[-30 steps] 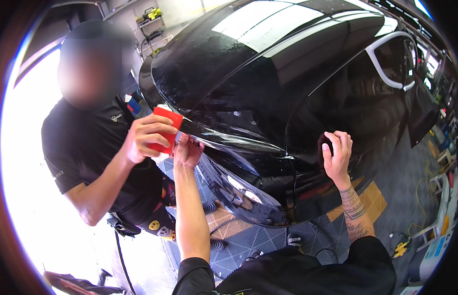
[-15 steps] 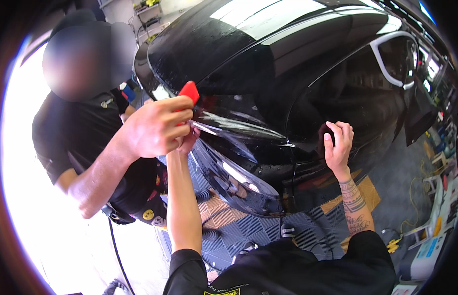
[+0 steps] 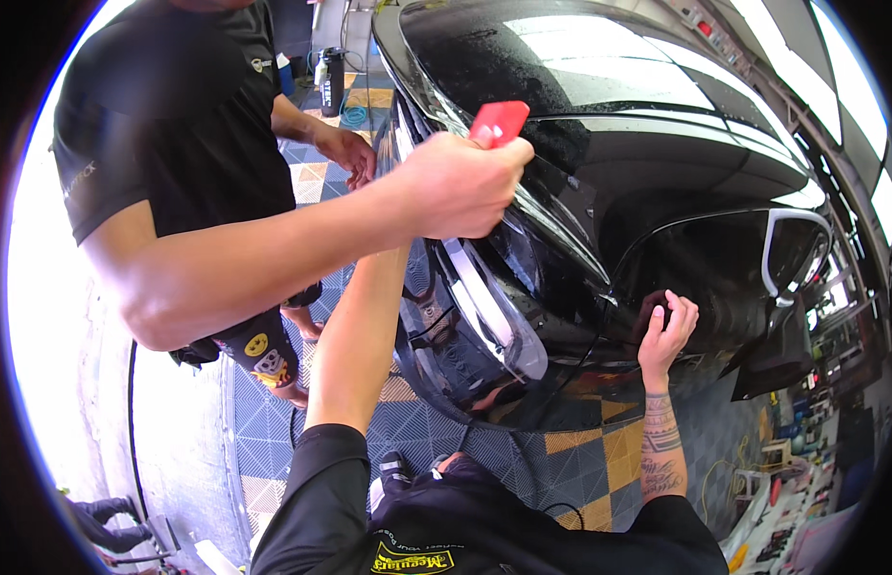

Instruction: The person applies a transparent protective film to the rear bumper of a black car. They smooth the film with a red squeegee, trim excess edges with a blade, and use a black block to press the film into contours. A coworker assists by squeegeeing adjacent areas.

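Against the black car (image 3: 657, 163), low on its front corner, the person's right hand (image 3: 664, 328) lies flat on the dark paint beside the wheel arch, fingers close together and pointing up, thumb a little apart. The tattooed right forearm rises to it from the lower edge of the view. The hand holds nothing; the palm and fingertips press on the glossy panel.

The person's left arm reaches up along the car's nose, past the headlight (image 3: 489, 307). Its hand (image 3: 422, 247) is almost wholly hidden behind a co-worker's fist, so the state of its fingers cannot be told; it sits at the front edge of the hood, just above the headlight.

The co-worker stands at the left in a black shirt. One hand (image 3: 457, 184) is closed in a fist around a red squeegee (image 3: 499, 122), whose flat red blade sticks up out of the fist, over the front edge of the hood. A thin clear film (image 3: 551, 225) catches the light as a shiny stretched sheet running from under that fist down over the car's front corner. The co-worker's other hand (image 3: 348, 153) hangs farther back, loosely curled, near the car's front edge.

Under the car lies a tiled floor (image 3: 561, 460) in grey with orange squares. A dark bottle (image 3: 331, 81) stands on the floor at the top, well apart from the hands.
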A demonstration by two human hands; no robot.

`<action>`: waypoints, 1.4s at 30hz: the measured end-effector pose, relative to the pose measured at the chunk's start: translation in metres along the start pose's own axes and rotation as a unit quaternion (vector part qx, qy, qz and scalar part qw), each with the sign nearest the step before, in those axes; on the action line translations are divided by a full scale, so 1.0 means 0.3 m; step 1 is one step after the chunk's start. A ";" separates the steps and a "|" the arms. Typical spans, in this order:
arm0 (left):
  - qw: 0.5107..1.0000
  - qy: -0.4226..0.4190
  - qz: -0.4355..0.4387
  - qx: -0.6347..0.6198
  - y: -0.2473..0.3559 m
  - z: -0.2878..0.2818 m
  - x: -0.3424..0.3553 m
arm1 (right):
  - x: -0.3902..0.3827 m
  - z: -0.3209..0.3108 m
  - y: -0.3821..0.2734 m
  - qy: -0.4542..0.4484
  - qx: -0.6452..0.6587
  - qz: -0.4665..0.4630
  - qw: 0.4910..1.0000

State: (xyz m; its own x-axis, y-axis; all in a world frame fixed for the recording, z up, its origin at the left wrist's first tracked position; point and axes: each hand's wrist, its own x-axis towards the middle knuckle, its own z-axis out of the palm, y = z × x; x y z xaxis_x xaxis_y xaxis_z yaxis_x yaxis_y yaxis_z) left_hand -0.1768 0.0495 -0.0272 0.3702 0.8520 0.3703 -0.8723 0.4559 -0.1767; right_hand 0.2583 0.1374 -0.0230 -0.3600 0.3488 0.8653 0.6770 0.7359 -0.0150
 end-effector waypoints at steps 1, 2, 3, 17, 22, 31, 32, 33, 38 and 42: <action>0.994 0.015 0.060 0.095 -0.004 0.003 -0.002 | -0.002 -0.001 0.000 -0.002 -0.003 0.000 1.000; 0.986 0.024 0.109 0.121 -0.006 0.005 -0.006 | -0.001 -0.001 0.000 -0.003 -0.005 -0.003 1.000; 0.950 0.004 0.172 0.260 -0.008 0.007 -0.012 | -0.003 -0.002 -0.001 -0.004 -0.005 -0.003 1.000; 0.866 0.040 0.126 0.482 0.070 -0.005 -0.019 | -0.022 0.002 0.015 0.003 0.021 0.022 1.000; 0.818 0.234 0.252 0.462 0.111 -0.075 -0.024 | -0.020 -0.006 0.017 -0.010 0.004 0.022 1.000; 0.817 0.215 0.235 0.481 0.094 -0.037 -0.001 | 0.130 0.009 -0.404 0.013 0.184 -0.060 0.981; 0.786 0.232 0.230 0.526 0.092 -0.045 0.006 | 0.141 -0.002 -0.502 -0.035 0.197 -0.082 0.976; 0.777 0.206 0.246 0.542 0.082 -0.060 0.013 | 0.149 -0.020 -0.599 -0.095 0.240 -0.069 0.964; 0.771 0.186 0.245 0.558 0.079 -0.064 0.019 | 0.149 -0.234 -0.945 -0.347 0.664 -0.333 0.573; 0.775 0.220 0.240 0.542 0.074 -0.044 0.013 | 0.223 -0.320 -1.060 -0.490 0.594 -0.428 0.473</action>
State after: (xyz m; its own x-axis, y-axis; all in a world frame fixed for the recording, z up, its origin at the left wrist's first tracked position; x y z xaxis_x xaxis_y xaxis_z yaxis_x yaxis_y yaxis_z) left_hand -0.1905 0.0665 -0.0418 -0.2152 0.9703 0.1105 -0.6113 -0.2221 0.7596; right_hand 0.0805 -0.1292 0.0878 -0.6948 -0.6987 0.1703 -0.6150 0.4545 -0.6444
